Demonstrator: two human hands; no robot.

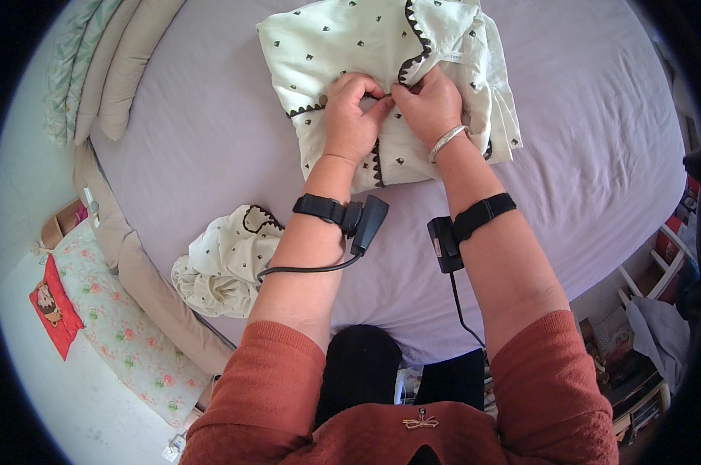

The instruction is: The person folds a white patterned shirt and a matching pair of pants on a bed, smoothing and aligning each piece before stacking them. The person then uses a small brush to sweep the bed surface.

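A cream garment [339, 49] with small dark motifs and black scalloped trim lies spread and partly folded on the bed. My left hand [356, 113] pinches its dark-trimmed edge between thumb and fingers. Close beside it, my right hand [429, 104] grips the same edge just below the collar, and the fingertips of both hands nearly meet. A brown button [323, 100] shows left of my left hand. What sits between the fingertips is too small to make out. Nearer me on the left lies a crumpled piece of matching cloth [222, 261], partly behind my left forearm.
The bed's lilac sheet [583, 116] stretches beneath the clothes. A padded beige headboard [159, 296] runs along the left, with a floral cushion [130, 325] beyond it. Pillows [132, 64] rest at upper left. A white rack [658, 267] stands at right. Cables hang from both wrist straps.
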